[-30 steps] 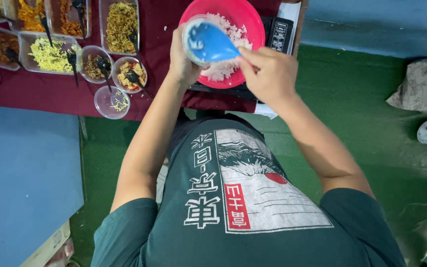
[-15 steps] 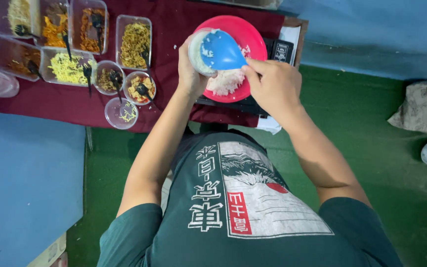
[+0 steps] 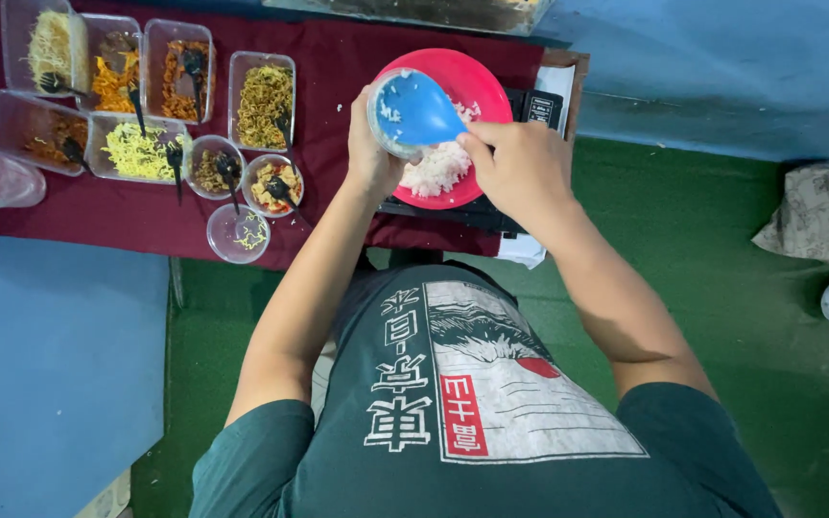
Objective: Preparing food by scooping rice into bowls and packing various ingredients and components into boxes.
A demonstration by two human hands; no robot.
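Observation:
My left hand grips a small clear bowl held over a red plate. My right hand holds a blue rice paddle whose blade presses into the bowl's mouth, with grains of white rice stuck to it. A mound of white rice lies on the red plate just below the bowl. The plate rests on a black flat device on the maroon tablecloth.
Several clear containers of food with black spoons stand at the left: yellow shreds, noodles, orange pieces. Small round bowls and an almost empty one sit near the table's front edge. The floor is green.
The view has shifted so the table sits lower and further right in frame. Both hands stay together at the bowl over the plate, the paddle still pressed on it.

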